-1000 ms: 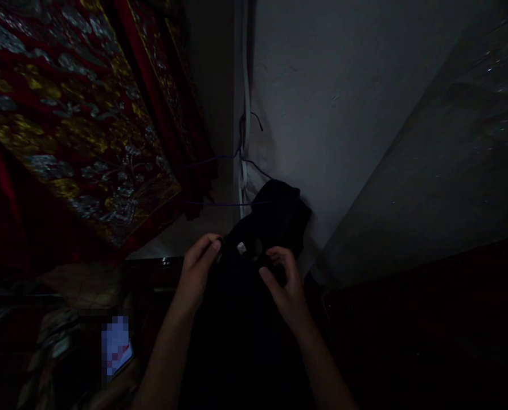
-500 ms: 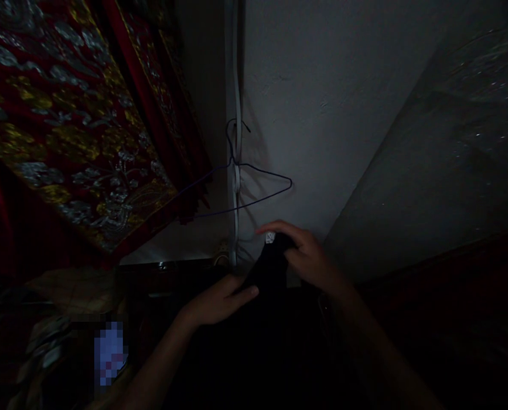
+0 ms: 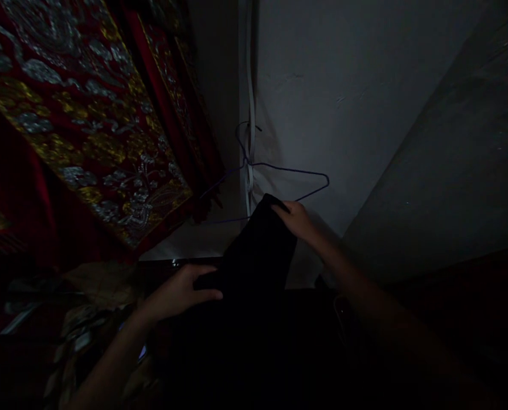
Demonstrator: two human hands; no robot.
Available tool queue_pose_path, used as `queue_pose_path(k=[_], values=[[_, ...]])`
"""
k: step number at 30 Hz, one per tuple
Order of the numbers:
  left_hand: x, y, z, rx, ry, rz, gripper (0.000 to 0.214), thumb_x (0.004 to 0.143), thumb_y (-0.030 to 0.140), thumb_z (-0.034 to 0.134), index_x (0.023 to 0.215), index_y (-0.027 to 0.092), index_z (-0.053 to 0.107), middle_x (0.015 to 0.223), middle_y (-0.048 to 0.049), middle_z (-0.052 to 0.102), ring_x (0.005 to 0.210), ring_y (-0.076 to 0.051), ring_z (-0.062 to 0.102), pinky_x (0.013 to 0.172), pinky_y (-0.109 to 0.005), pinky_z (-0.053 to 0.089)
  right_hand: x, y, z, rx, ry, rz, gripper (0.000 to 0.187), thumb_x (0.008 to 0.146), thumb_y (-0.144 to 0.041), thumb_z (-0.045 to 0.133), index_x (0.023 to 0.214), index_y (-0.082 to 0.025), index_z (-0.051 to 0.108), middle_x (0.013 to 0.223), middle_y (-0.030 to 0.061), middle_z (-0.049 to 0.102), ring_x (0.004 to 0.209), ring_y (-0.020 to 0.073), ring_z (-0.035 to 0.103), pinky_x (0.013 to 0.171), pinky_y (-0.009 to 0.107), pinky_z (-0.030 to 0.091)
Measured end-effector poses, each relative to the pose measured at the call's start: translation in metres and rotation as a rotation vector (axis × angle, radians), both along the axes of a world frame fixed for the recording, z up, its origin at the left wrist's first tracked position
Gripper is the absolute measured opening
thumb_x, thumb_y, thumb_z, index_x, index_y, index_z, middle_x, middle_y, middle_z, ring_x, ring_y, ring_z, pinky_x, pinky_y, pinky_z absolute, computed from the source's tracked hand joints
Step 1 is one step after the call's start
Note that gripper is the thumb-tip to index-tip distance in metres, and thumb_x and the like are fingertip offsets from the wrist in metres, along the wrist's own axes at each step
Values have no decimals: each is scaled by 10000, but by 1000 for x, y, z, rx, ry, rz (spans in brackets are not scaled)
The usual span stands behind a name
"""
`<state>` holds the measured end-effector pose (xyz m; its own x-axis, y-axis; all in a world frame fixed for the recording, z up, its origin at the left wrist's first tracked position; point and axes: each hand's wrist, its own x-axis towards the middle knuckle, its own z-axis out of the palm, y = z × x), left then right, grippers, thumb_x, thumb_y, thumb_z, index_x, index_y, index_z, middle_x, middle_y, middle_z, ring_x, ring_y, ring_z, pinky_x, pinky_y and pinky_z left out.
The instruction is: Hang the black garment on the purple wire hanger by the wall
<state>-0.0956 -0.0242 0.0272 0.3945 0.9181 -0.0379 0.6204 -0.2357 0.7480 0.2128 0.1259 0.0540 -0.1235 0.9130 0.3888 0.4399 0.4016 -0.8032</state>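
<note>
In dim light I hold a black garment [image 3: 254, 256] up between both hands. My right hand [image 3: 296, 221] is closed on its top edge, just below a thin wire hanger [image 3: 279, 171] that hangs from a white cord [image 3: 249, 102] on the wall. Lower down, my left hand [image 3: 179, 293] grips the garment's left side, fingers wrapped over the cloth. The rest of the garment falls into darkness below.
A red cloth with gold and silver embroidery [image 3: 87, 125] hangs at the left. A white wall [image 3: 343, 102] is behind the hanger, and a grey glittering sheet [image 3: 459, 159] slants down at the right. Patterned fabrics [image 3: 66, 319] lie at lower left.
My right hand has lifted the garment's top edge up toward the hanger's lower wire. My left hand has slid down and left along the cloth. The white label no longer shows.
</note>
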Motion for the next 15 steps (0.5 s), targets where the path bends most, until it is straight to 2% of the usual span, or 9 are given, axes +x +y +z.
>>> queue_pose_path(k=[3, 6, 8, 11, 13, 15], values=[[-25, 17, 1, 64, 226, 69, 260, 912, 398, 581, 934, 222, 772, 934, -53, 793, 852, -251, 729, 781, -318, 523, 22, -13, 15, 33, -73, 38, 334, 828, -453, 592, 647, -174, 629, 593, -5, 540, 586, 159, 527, 565, 266, 374], [-41, 38, 13, 207, 312, 224, 291, 927, 367, 499, 976, 231, 752, 943, -80, 785, 882, -272, 731, 826, -349, 524, 30, -23, 30, 51, -138, 65, 365, 834, -470, 578, 622, -173, 594, 586, 1, 518, 568, 141, 489, 529, 253, 328], [-42, 49, 24, 363, 271, 321, 326, 920, 318, 456, 1079, 228, 726, 1015, -90, 773, 934, -280, 721, 874, -370, 519, 29, -26, 36, 36, -153, 47, 408, 832, -499, 571, 582, -178, 542, 564, -1, 482, 534, 126, 453, 506, 249, 299], [-32, 63, 42, 556, 182, 460, 426, 855, 183, 405, 1171, 199, 690, 975, -85, 754, 904, -270, 701, 876, -378, 515, 26, -29, 36, -15, -143, 22, 445, 823, -542, 564, 563, -186, 500, 544, -9, 452, 497, 112, 421, 482, 246, 276], [-19, 72, 52, 595, 84, 478, 483, 820, 137, 391, 1209, 185, 674, 942, -70, 742, 877, -249, 691, 857, -363, 519, 23, -32, 32, -50, -117, 29, 448, 816, -558, 564, 572, -190, 493, 546, -12, 453, 488, 109, 423, 471, 243, 278], [-4, 83, 60, 646, -52, 433, 454, 850, 152, 392, 1207, 174, 673, 1002, -70, 736, 933, -232, 685, 887, -350, 517, 19, -35, 26, -87, -85, 51, 453, 819, -575, 559, 583, -195, 483, 547, -14, 453, 478, 109, 425, 458, 241, 280]])
